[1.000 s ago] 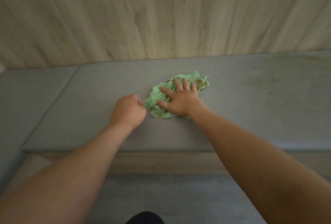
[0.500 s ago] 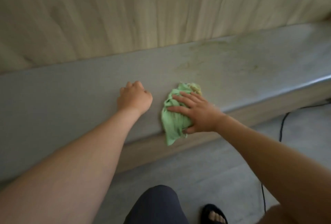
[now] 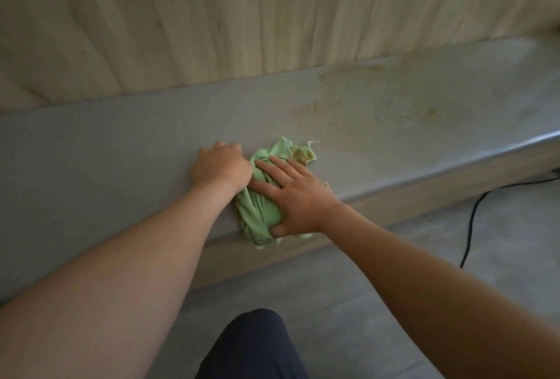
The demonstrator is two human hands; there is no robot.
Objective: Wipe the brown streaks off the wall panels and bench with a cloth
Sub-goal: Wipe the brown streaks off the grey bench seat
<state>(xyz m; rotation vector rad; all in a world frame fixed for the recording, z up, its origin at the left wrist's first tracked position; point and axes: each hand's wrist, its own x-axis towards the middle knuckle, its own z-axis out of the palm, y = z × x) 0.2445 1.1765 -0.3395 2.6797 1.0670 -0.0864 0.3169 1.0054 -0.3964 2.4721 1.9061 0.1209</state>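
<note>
Green crumpled cloth [image 3: 260, 209] is pinned under the flat right hand [image 3: 298, 196], left hand [image 3: 222, 166] just an empty fist on the grey bench [image 3: 106, 148]. That dirty corner could easily re-smear the brown streaks [image 3: 351, 71].

Single head-worn view, forward and down, close over the bench [image 3: 121, 151] against the wall panels [image 3: 212, 14].

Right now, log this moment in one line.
step: wipe bench | right hand: flat on cloth | left hand: fist on bench beside cloth | streaks: on bench right of cloth
</note>
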